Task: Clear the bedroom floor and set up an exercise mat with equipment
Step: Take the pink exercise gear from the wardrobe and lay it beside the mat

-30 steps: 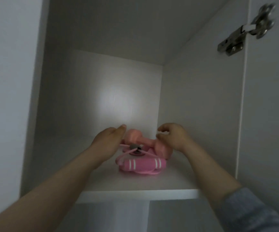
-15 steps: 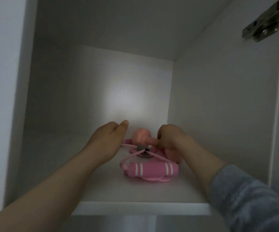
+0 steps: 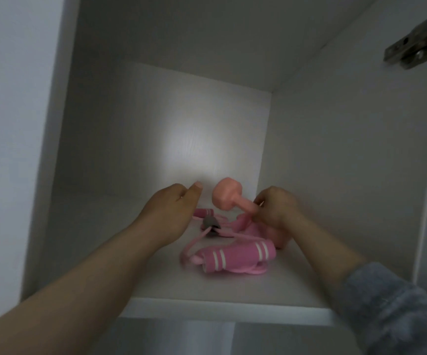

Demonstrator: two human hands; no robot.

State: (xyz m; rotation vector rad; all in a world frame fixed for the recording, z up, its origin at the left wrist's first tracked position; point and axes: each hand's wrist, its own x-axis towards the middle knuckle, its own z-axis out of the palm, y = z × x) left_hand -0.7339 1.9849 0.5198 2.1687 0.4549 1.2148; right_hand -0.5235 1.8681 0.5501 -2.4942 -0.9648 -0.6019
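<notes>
One dumbbell (image 3: 226, 194) is gripped in right hand (image 3: 276, 208) fingers, one skipping rope (image 3: 238, 257) lies below; left hand (image 3: 166, 213) fingers unclear.

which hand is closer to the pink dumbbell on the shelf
Right. The right hand grips the pink dumbbell by its bar. The left hand is apart from it, off to its left, above the skipping rope.

1 dumbbell (image 3: 226, 194), poss. 2, 1 jump rope (image 3: 238, 257), 1 hinge (image 3: 417, 47)
</notes>
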